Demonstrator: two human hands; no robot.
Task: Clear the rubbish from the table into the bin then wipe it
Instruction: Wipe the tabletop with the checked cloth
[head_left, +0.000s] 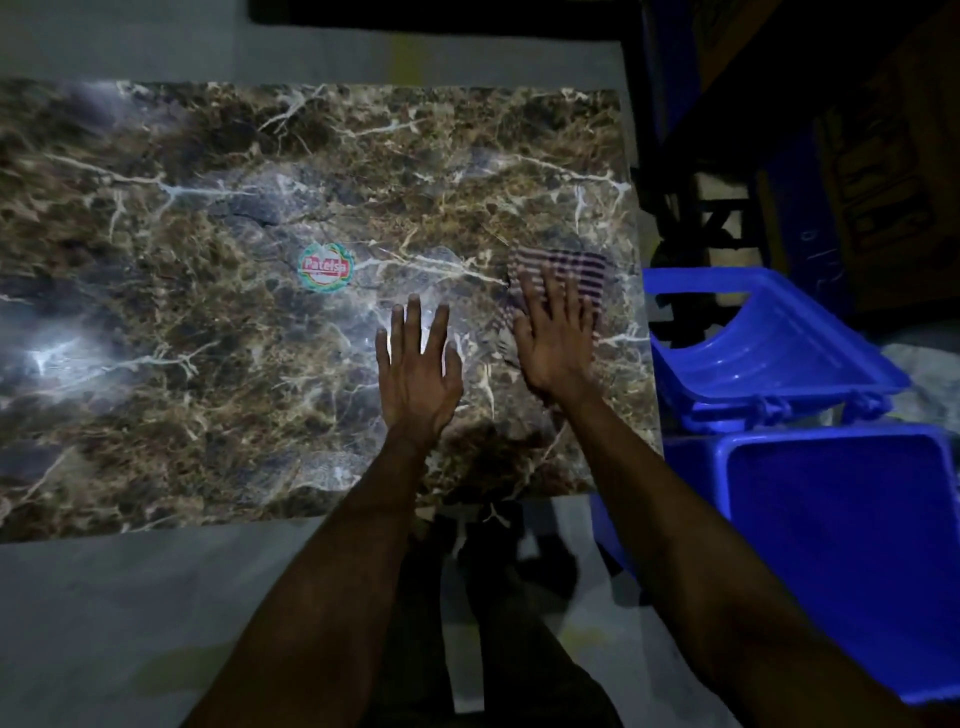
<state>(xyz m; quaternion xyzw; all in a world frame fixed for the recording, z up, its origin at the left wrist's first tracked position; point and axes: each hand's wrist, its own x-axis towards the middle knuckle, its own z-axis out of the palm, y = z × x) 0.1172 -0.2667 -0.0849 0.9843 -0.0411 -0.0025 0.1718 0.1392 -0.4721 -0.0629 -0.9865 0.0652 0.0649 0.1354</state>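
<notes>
Hands are lying flat on the table (208, 364), both with straight, spread fingers. The right hand (558, 343) is pressing on a striped cloth (571, 270) near the right edge of the table; its fingers are covering the near part of the cloth, and the far part is showing past the fingertips. The cloth looks blurred. The left hand (418, 364) is resting palm down on the bare marble-patterned top, just left of the right one, and is holding nothing. A round sticker (326, 267) with red lettering is sitting on the top, to the far left of the left hand. The blue bin (841, 545) is standing on the floor to the right of the table, close to its near right corner. Its lid (769, 338) is standing open on the far side. What the bin contains I cannot tell in this dark light.
</notes>
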